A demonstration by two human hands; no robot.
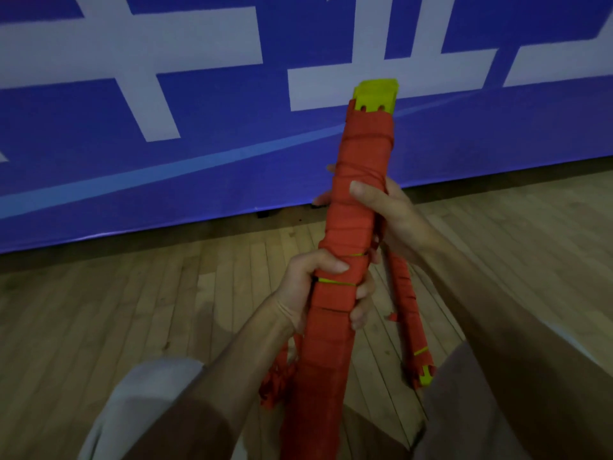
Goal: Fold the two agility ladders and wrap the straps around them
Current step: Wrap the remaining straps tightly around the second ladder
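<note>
**Held ladder: wrapped, axis running near-low to far-high**

- Knees (pixel 142 403): light trousers, either side of the ladder's near end.
- Strap tail (pixel 277 381): loose red end, bunched. It hangs just left of the ladder's near end, below the left hand.
- Ladder (pixel 345 227): folded bundle, bound in red strap turns along most of its visible length. It is held off the floor and tilts away from the person.
- Left hand (pixel 308 287): grips the ladder at mid-length, with its fingers (pixel 361 293) curled round the right edge.
- Second ladder (pixel 406 310): also wrapped. It lies on the floor just right of the held one, apart from both hands.
- Right hand (pixel 391 214): clasps the ladder further up, thumb across the front and fingertips showing past the left edge.
- Yellow end (pixel 376 94): bare rungs at the far tip.
- Floor (pixel 166 310): wood boards.
- Banner (pixel 199 161): blue with white characters, standing behind.

Judgement: the tail is probably what is left to secure. It lies down-axis and nearest the left hand. Nothing blocks the way.
</note>
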